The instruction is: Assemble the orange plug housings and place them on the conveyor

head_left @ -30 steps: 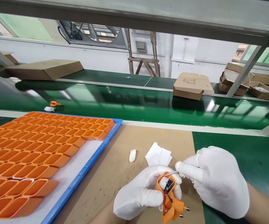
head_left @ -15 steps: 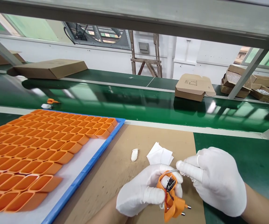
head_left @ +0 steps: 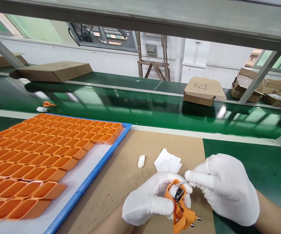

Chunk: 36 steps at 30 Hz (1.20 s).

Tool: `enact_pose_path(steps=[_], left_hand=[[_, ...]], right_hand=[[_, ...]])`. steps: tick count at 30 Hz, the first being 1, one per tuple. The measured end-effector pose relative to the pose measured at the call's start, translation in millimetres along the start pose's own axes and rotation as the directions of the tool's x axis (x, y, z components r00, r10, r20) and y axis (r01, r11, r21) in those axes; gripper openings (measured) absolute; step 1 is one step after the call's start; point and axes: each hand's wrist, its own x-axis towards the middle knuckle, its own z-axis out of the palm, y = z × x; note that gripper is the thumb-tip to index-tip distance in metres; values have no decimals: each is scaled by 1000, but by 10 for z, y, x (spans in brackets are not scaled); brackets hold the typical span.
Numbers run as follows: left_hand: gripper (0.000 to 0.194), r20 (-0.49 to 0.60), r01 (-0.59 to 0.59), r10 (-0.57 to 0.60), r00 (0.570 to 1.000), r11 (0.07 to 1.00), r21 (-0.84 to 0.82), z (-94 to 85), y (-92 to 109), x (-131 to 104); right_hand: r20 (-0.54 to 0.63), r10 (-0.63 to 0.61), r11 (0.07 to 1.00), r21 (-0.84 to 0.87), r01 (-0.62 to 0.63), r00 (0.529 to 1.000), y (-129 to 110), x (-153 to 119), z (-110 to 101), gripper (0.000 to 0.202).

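Near the bottom middle, my white-gloved left hand [head_left: 152, 198] is closed around an orange plug adapter housing [head_left: 184, 218]. Two metal pins stick out at its lower right. Inside the open upper part sits a small black circuit component [head_left: 179, 193], with red and dark wires running down from it. My gloved right hand [head_left: 224, 188] pinches thin metal tweezers [head_left: 182, 183]. Their tips reach into the housing opening, at a white piece beside the circuit component. What exactly the tips touch is too small to tell.
A blue-edged tray [head_left: 111, 162] with rows of orange shells [head_left: 45, 149] lies to the left. White paper pieces [head_left: 167, 161] and a small white roll [head_left: 141, 161] rest on the cardboard [head_left: 145, 139]. Behind runs a green conveyor [head_left: 150, 109]; cardboard boxes [head_left: 201, 91] stand beyond it.
The tweezers have moved inward, their tips now inside the housing opening rather than along its rim. On the conveyor, an orange part with a white piece has shifted left.
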Motion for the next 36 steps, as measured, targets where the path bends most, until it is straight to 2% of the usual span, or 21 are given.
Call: enact_pose_path(steps=[3, 6, 9, 11, 13, 18, 25, 28, 33, 36], left_hand=[[41, -73, -41, 49, 996, 993, 113, 31, 14, -10], [29, -220, -78, 157, 963, 941, 330, 70, 1, 0], [28, -289, -46, 207, 935, 878, 477, 90, -22, 20], [31, -299, -37, 207, 931, 872, 488, 92, -30, 29], [33, -305, -28, 196, 932, 878, 479, 94, -31, 32], [33, -302, -19, 191, 934, 870, 492, 110, -38, 27], [34, -360, 8, 212, 909, 853, 522, 102, -26, 19], [36, -362, 0, 220, 906, 855, 518, 95, -18, 21], [36, -307, -48, 223, 925, 871, 488, 97, 1, 46], [32, -275, -91, 251, 928, 869, 487, 99, 21, 63]], right_hand=[[-53, -3, 990, 139, 10, 999, 4, -1, -2, 36], [24, 20, 999, 25, -20, 1000, 17, 0, -18, 39], [135, 47, 995, -94, -35, 990, 45, -10, -58, 27], [152, 58, 987, -160, -33, 987, 56, -19, -89, 19], [142, 63, 977, -212, -32, 988, 49, -25, -109, 20], [128, 41, 971, -238, -10, 991, -14, -28, -88, 24], [97, 61, 945, -327, -26, 993, -74, -19, -118, 20], [92, 77, 947, -319, -44, 993, -79, -13, -119, 21], [123, 86, 971, -231, -56, 989, -50, 5, -90, 19], [-4, 139, 987, -76, -139, 990, -51, 20, -98, 23]])
